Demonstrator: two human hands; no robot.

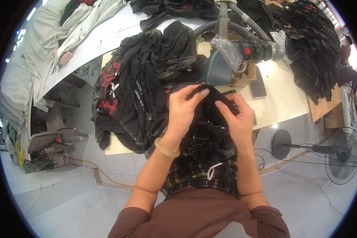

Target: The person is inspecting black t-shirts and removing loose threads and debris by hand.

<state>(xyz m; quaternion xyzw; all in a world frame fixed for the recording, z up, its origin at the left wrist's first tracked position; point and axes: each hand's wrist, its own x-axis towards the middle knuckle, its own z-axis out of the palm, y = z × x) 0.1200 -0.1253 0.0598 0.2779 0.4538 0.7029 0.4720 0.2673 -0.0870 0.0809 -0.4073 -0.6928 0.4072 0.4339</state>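
Note:
A black garment (pixel 210 137) with white print, plaid fabric and a white drawstring hangs over the table's near edge and down across my lap. My left hand (pixel 183 105) pinches its upper edge between thumb and fingers. A short way to the right, my right hand (pixel 238 113) grips the same dark cloth, thumb on top. Between the two hands a stretch of black fabric is spread. Just beyond my fingertips stands a blue-grey machine head (pixel 219 68), partly wrapped in clear plastic; the cloth's far edge lies close to it, and I cannot tell whether they touch.
Black printed garments (pixel 137 87) are heaped on the table at left, with another dark pile (pixel 313 47) at right. A phone (pixel 258 85) lies by a cardboard box (pixel 246 77). Hoses (pixel 223 23) rise behind. A floor fan (pixel 341 154) and a chair (pixel 53 135) flank the table.

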